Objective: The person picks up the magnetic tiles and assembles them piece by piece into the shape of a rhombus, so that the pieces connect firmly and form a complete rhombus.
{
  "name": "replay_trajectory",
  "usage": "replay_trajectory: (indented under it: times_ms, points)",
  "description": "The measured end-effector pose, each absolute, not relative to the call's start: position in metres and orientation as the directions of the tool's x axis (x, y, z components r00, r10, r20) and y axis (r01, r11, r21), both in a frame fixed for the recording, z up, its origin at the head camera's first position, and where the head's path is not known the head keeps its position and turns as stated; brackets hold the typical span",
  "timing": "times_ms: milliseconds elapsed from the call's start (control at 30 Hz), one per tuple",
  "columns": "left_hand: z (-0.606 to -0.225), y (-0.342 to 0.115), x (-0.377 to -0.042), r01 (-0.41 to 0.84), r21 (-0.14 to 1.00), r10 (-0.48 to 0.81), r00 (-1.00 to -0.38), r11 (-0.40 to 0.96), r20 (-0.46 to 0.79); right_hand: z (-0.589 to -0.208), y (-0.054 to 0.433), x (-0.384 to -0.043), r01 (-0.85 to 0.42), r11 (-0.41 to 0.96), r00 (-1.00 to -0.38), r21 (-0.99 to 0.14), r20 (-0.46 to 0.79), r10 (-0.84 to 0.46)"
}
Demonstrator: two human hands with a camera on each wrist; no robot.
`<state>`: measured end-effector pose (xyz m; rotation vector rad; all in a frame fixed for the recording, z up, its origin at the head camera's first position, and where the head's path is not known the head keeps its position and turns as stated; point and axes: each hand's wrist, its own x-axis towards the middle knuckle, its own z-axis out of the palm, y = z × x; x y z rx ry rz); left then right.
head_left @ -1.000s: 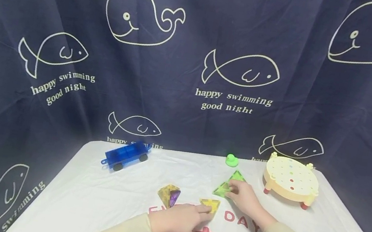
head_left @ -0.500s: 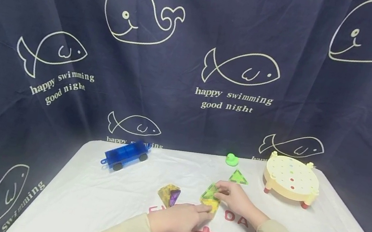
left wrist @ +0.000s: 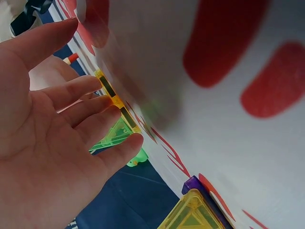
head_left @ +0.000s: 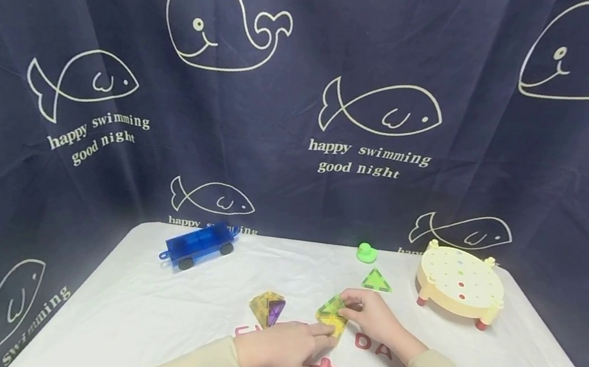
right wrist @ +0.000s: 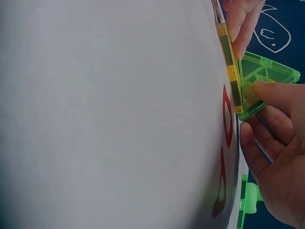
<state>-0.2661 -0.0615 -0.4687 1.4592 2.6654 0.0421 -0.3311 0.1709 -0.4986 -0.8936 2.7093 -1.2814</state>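
Observation:
In the head view my right hand [head_left: 374,314] pinches a green triangular magnetic tile [head_left: 331,305] between thumb and fingers. The right wrist view has this tile standing up from a flat yellow triangular tile [right wrist: 230,67], its lower edge touching or nearly touching it. My left hand [head_left: 290,348] rests its outstretched fingertips on the yellow tile, which lies on the white cloth. To the left hand's far left sits a small yellow and purple tile pyramid [head_left: 266,307]. A second green triangular tile [head_left: 377,280] lies beyond my right hand.
A blue wheeled toy car base [head_left: 200,244] stands at the back left. A green toy duck [head_left: 367,254] is at the back edge. At the back right is a round cream pegboard [head_left: 459,281] on short legs. A dark curtain [head_left: 275,161] hangs behind the table.
My right hand has brought one green tile left and nearer, from beside the second green tile to the yellow tile. Over the last half second it has barely moved. The left hand stays put.

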Motion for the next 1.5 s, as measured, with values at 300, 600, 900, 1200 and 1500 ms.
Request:
replay_trajectory:
  times_ms: [300, 600, 900, 1200, 1500]
  points:
    - [-0.470, -0.065, -0.269, 0.839, 0.070, 0.842, -0.539, 0.540, -0.043, -0.494, 0.181, -0.331, -0.427, 0.555, -0.873, -0.714, 0.167, -0.458]
    - [-0.475, -0.069, -0.269, 0.826, 0.045, 0.826, -0.557, 0.562, -0.092, -0.485, 0.194, -0.343, -0.316, 0.832, -0.949, -0.456, 0.162, -0.271]
    - [-0.471, -0.063, -0.267, 0.821, 0.050, 0.822, -0.563, 0.568, -0.083, -0.494, 0.197, -0.345, -0.336, 0.873, -0.941, -0.355, 0.088, -0.326]
    - [-0.468, -0.059, -0.267, 0.822, 0.039, 0.822, -0.565, 0.569, -0.074, -0.489, 0.201, -0.330, -0.358, 0.866, -0.932, -0.350, 0.082, -0.352]
    - [-0.472, -0.057, -0.269, 0.817, 0.036, 0.816, -0.572, 0.576, -0.081, -0.483, 0.208, -0.303, -0.350, 0.857, -0.931, -0.379, 0.036, -0.364]
